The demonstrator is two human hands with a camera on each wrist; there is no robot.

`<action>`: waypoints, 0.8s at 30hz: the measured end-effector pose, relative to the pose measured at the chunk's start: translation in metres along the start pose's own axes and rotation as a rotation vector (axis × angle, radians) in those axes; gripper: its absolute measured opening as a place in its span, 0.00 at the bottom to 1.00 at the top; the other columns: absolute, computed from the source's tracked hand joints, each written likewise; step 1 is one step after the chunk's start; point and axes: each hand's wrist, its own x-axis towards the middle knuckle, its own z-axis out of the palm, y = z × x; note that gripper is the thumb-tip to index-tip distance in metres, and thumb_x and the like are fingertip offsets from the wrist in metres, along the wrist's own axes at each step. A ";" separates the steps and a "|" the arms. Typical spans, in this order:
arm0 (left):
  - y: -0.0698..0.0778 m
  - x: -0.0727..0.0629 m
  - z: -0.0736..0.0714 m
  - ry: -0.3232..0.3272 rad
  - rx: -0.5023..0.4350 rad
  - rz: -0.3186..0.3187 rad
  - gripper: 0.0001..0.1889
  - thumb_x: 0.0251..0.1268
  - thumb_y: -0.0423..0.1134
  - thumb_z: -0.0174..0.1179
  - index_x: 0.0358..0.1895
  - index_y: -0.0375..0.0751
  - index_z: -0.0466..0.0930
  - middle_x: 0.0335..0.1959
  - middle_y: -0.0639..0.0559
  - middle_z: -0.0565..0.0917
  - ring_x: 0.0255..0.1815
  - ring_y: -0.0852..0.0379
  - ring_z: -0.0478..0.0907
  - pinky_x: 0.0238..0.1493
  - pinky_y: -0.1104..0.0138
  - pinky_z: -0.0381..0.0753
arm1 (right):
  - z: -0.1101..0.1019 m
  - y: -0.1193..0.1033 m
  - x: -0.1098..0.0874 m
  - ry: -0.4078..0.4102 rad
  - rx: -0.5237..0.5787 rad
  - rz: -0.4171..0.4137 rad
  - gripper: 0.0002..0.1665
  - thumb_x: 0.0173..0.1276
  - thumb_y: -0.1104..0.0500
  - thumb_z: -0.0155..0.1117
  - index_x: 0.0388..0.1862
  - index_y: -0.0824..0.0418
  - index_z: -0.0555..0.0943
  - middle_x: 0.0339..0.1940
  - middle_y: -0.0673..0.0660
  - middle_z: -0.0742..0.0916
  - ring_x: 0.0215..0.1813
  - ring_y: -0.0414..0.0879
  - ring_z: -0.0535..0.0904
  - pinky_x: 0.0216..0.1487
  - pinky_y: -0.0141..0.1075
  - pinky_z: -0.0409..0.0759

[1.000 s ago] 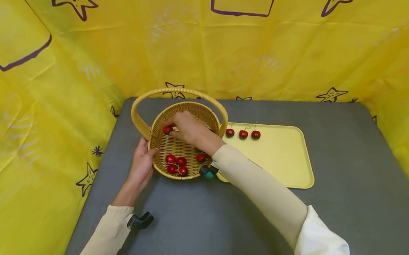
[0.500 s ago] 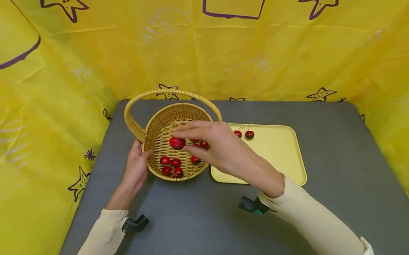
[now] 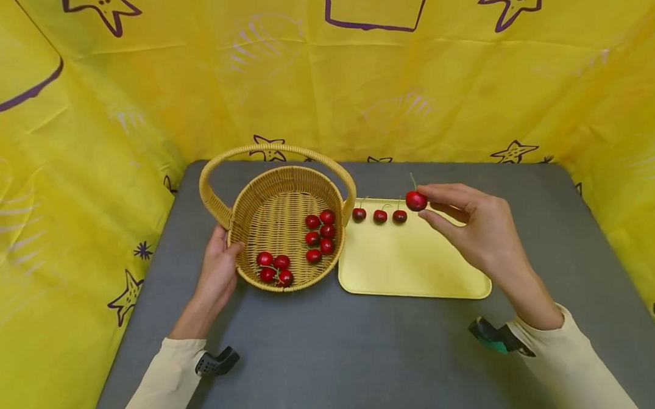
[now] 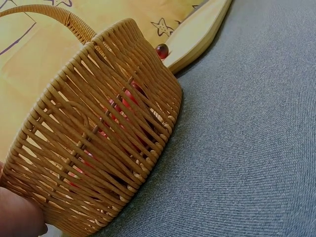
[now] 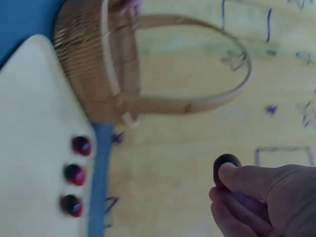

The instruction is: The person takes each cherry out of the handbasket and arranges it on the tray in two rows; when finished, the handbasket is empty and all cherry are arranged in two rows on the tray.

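My left hand (image 3: 215, 267) grips the left rim of a round wicker basket (image 3: 266, 189) with a tall hoop handle. Inside, red cherries lie in two groups: a cluster (image 3: 275, 269) joined by green stems near the front, and several more cherries (image 3: 320, 235) along the right side. Between thumb and fingertips, my right hand (image 3: 482, 222) pinches a single cherry (image 3: 416, 200), its stem pointing up, above the yellow tray's (image 3: 412, 268) back edge. Three cherries (image 3: 380, 216) stand in a row along that edge. In the left wrist view, red fruit shows through the basket's weave (image 4: 98, 123).
The tray sits right beside the basket on a grey table (image 3: 312, 357). A yellow cloth (image 3: 322, 89) with purple starfish drawings hangs behind and at both sides. Each wrist carries a dark camera mount, such as the left one (image 3: 217, 360).
My right hand has lifted a cherry out of the basket and carried it right, over the tray. My left hand stays at the basket rim.
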 end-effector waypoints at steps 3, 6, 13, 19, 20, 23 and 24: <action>0.000 0.000 0.000 0.001 -0.013 0.007 0.40 0.75 0.17 0.35 0.87 0.41 0.41 0.88 0.44 0.50 0.87 0.47 0.48 0.84 0.54 0.51 | 0.006 0.029 -0.006 -0.002 0.002 0.092 0.24 0.64 0.65 0.79 0.60 0.57 0.90 0.54 0.54 0.91 0.51 0.48 0.90 0.52 0.24 0.82; 0.000 0.000 0.000 -0.003 -0.012 0.010 0.40 0.75 0.17 0.35 0.87 0.41 0.41 0.88 0.44 0.50 0.87 0.46 0.48 0.84 0.54 0.51 | 0.016 0.058 -0.009 -0.018 -0.006 0.159 0.24 0.65 0.66 0.78 0.61 0.62 0.88 0.55 0.60 0.91 0.51 0.54 0.90 0.52 0.31 0.84; 0.000 -0.001 -0.002 0.008 0.006 -0.001 0.39 0.75 0.17 0.35 0.87 0.41 0.43 0.87 0.44 0.52 0.86 0.45 0.50 0.84 0.53 0.53 | 0.042 0.111 -0.007 -0.094 -0.051 0.263 0.24 0.68 0.67 0.75 0.63 0.69 0.85 0.54 0.68 0.90 0.53 0.62 0.89 0.53 0.50 0.86; -0.001 -0.001 -0.003 -0.002 0.002 0.006 0.39 0.75 0.17 0.35 0.87 0.41 0.43 0.87 0.43 0.51 0.86 0.45 0.49 0.84 0.52 0.52 | 0.057 0.132 -0.003 -0.139 -0.069 0.284 0.23 0.68 0.69 0.74 0.61 0.70 0.86 0.56 0.70 0.89 0.53 0.63 0.89 0.56 0.53 0.86; -0.001 -0.001 -0.003 -0.005 0.001 0.007 0.39 0.75 0.17 0.35 0.87 0.41 0.43 0.87 0.43 0.51 0.86 0.45 0.49 0.84 0.53 0.52 | 0.058 0.134 -0.002 -0.142 -0.069 0.282 0.23 0.68 0.69 0.74 0.61 0.70 0.86 0.56 0.70 0.89 0.53 0.63 0.89 0.56 0.53 0.86; -0.001 -0.001 -0.002 -0.005 0.000 0.002 0.39 0.76 0.17 0.35 0.87 0.41 0.44 0.87 0.43 0.52 0.86 0.45 0.49 0.84 0.53 0.51 | 0.062 0.136 0.000 -0.143 -0.072 0.274 0.22 0.67 0.70 0.74 0.61 0.70 0.86 0.55 0.69 0.89 0.53 0.63 0.89 0.57 0.54 0.86; 0.000 -0.001 -0.002 -0.001 0.000 -0.003 0.38 0.76 0.17 0.35 0.87 0.41 0.44 0.87 0.44 0.52 0.86 0.46 0.50 0.84 0.53 0.52 | 0.063 0.136 0.000 -0.145 -0.072 0.274 0.22 0.67 0.70 0.74 0.60 0.70 0.86 0.54 0.69 0.90 0.53 0.63 0.89 0.57 0.54 0.86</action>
